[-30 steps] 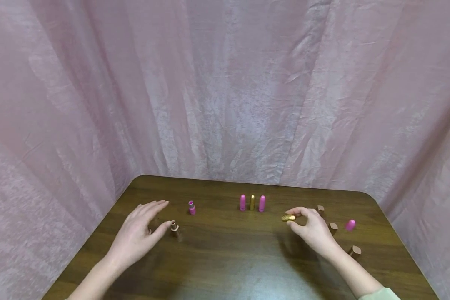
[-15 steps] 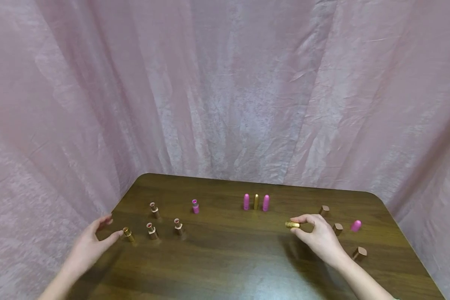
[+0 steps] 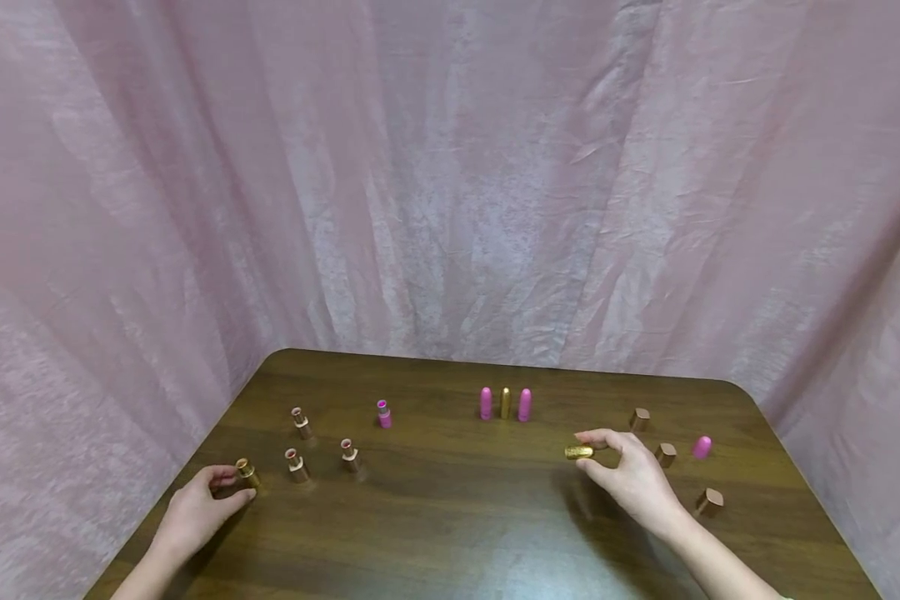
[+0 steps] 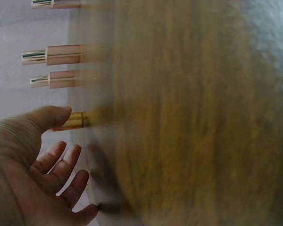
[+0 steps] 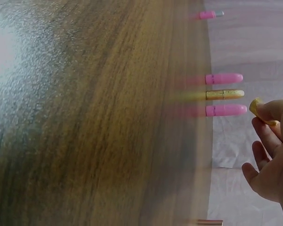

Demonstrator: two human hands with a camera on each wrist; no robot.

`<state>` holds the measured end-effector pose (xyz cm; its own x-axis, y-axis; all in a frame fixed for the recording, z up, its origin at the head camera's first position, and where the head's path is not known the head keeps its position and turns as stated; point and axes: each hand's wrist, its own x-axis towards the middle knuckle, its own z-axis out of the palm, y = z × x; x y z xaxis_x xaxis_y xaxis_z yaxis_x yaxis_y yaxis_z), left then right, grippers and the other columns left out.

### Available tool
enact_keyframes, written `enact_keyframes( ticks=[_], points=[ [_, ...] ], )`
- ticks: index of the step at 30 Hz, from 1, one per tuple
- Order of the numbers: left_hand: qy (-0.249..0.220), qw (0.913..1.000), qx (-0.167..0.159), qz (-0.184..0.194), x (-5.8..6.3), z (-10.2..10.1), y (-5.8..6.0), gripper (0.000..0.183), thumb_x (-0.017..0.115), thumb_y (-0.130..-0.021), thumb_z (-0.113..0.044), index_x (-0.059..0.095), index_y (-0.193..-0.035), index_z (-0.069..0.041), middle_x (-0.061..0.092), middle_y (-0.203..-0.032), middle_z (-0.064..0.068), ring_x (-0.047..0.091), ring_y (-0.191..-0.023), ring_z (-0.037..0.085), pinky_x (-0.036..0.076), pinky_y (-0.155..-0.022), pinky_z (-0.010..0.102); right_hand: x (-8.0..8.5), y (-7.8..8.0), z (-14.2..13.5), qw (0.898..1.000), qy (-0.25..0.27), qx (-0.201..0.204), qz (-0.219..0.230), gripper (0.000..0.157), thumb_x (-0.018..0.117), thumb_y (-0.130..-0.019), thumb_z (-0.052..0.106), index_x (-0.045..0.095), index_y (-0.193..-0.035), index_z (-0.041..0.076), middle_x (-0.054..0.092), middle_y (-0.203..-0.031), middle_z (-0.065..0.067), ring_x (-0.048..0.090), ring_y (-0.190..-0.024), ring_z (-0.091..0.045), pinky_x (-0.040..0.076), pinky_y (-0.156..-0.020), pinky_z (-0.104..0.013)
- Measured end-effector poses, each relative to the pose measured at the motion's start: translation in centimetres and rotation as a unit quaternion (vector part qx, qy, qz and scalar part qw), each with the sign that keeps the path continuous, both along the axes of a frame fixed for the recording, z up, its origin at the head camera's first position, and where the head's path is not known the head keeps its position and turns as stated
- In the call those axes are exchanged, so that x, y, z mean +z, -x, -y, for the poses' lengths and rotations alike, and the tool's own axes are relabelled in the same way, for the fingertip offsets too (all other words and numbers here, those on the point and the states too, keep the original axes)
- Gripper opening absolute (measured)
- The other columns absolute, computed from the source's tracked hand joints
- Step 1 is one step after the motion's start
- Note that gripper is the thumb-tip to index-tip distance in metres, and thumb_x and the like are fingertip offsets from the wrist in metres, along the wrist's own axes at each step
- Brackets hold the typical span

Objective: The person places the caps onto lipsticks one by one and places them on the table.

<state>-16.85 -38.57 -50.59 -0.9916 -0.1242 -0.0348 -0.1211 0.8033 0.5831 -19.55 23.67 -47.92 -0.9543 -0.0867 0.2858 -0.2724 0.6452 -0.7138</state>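
In the head view my left hand [image 3: 198, 510] is around a gold lipstick tube [image 3: 247, 472], uncapped and upright at the table's left. In the left wrist view the thumb overlaps the tube [image 4: 75, 121], while the loosely bent fingers [image 4: 66, 165] lie apart from it. My right hand [image 3: 633, 479] pinches a gold lipstick cap [image 3: 579, 452] between thumb and fingers, lying sideways above the table. Beside the left hand stand uncapped brown lipsticks, the closest being one brown lipstick [image 3: 297, 465]. A pink uncapped lipstick [image 3: 384, 414] stands farther back.
Two pink capped lipsticks [image 3: 486, 403] flank a gold one [image 3: 505, 403] at the back middle of the wooden table [image 3: 450, 517]. Right of the right hand stand brown caps [image 3: 666, 455] and a pink cap [image 3: 702, 447]. A pink curtain [image 3: 450, 183] hangs behind the table.
The left hand has moved left and down from beside the brown lipsticks to the gold tube, uncovering several lipsticks. The right hand, still holding the gold cap, has shifted slightly nearer.
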Motion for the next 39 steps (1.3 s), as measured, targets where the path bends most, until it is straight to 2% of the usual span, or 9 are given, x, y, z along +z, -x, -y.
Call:
enact_keyframes(
  ticks=[6,12,21,25,28,30,33,35,39],
  points=[
    [0.035,0.9990,0.022,-0.016,0.0,-0.4,0.0,0.065,0.072,-0.094,-0.045,0.057,-0.132,0.005,0.068,-0.122,0.021,0.055,-0.120,0.051,0.046,-0.086,0.066,-0.1,0.0,0.0,1.000,0.007,-0.005,0.002,0.034,0.083,-0.086,0.016,0.074,-0.118,0.018,0.071,-0.108,0.005,0.057,-0.112,-0.021,0.041,-0.095,-0.048],
    [0.057,0.9971,0.039,-0.033,-0.7,-0.3,0.1,0.056,0.070,-0.094,-0.050,0.066,-0.125,-0.004,0.071,-0.119,0.014,0.059,-0.117,0.046,0.047,-0.078,0.064,-0.2,0.1,0.2,1.000,0.000,-0.005,-0.006,0.032,0.084,-0.085,0.015,0.075,-0.116,0.017,0.071,-0.106,0.006,0.058,-0.110,-0.021,0.043,-0.093,-0.048],
    [0.068,0.9948,0.046,-0.061,-1.1,-0.7,0.5,0.054,0.071,-0.093,-0.051,0.069,-0.120,-0.005,0.072,-0.117,0.014,0.060,-0.110,0.047,0.045,-0.076,0.064,-0.4,0.0,0.2,1.000,-0.004,-0.010,-0.002,0.033,0.084,-0.085,0.017,0.075,-0.116,0.019,0.070,-0.108,0.005,0.058,-0.110,-0.020,0.045,-0.093,-0.048],
    [0.068,0.9949,0.052,-0.054,-1.1,-0.5,0.5,0.055,0.069,-0.094,-0.051,0.067,-0.121,-0.003,0.069,-0.121,0.019,0.060,-0.110,0.048,0.045,-0.077,0.062,-0.5,-0.1,0.1,1.000,0.005,-0.009,0.003,0.034,0.084,-0.086,0.018,0.074,-0.118,0.018,0.071,-0.108,0.007,0.058,-0.109,-0.019,0.044,-0.094,-0.047],
    [0.059,0.9954,0.056,-0.051,-0.5,-0.4,0.4,0.053,0.068,-0.095,-0.048,0.065,-0.121,-0.001,0.066,-0.125,0.025,0.061,-0.109,0.049,0.047,-0.076,0.061,-0.4,-0.1,0.0,1.000,0.009,-0.011,0.005,0.032,0.083,-0.086,0.017,0.074,-0.117,0.018,0.071,-0.106,0.007,0.058,-0.110,-0.020,0.043,-0.095,-0.047],
    [0.052,0.9950,0.056,-0.065,0.1,-0.6,0.3,0.049,0.069,-0.096,-0.045,0.065,-0.119,-0.001,0.065,-0.125,0.028,0.061,-0.110,0.051,0.048,-0.076,0.061,-0.3,-0.1,0.0,1.000,0.008,-0.015,0.003,0.030,0.083,-0.085,0.017,0.074,-0.114,0.018,0.071,-0.104,0.006,0.058,-0.110,-0.021,0.043,-0.095,-0.047],
    [0.048,0.9906,0.044,-0.120,1.3,-1.4,0.2,0.039,0.073,-0.094,-0.035,0.066,-0.113,-0.002,0.067,-0.120,0.029,0.062,-0.108,0.051,0.048,-0.077,0.060,-0.2,-0.1,-0.1,1.000,0.007,-0.018,-0.002,0.028,0.083,-0.085,0.015,0.074,-0.112,0.018,0.071,-0.104,0.005,0.058,-0.111,-0.022,0.042,-0.095,-0.047],
    [0.050,0.9845,0.033,-0.165,2.2,-2.3,0.3,0.032,0.076,-0.091,-0.029,0.067,-0.109,-0.004,0.070,-0.115,0.025,0.062,-0.106,0.049,0.047,-0.079,0.060,-0.2,-0.2,-0.1,1.000,0.008,-0.017,-0.005,0.028,0.083,-0.085,0.015,0.074,-0.111,0.018,0.071,-0.105,0.004,0.058,-0.112,-0.023,0.042,-0.095,-0.047],
    [0.054,0.9741,-0.001,-0.220,4.2,-4.8,0.5,0.026,0.080,-0.088,-0.023,0.070,-0.106,-0.008,0.072,-0.109,0.016,0.061,-0.104,0.040,0.043,-0.083,0.057,-0.2,-0.2,0.0,1.000,0.009,-0.012,-0.011,0.028,0.083,-0.086,0.016,0.074,-0.111,0.019,0.071,-0.108,0.004,0.057,-0.113,-0.022,0.042,-0.096,-0.046]
  ],
)
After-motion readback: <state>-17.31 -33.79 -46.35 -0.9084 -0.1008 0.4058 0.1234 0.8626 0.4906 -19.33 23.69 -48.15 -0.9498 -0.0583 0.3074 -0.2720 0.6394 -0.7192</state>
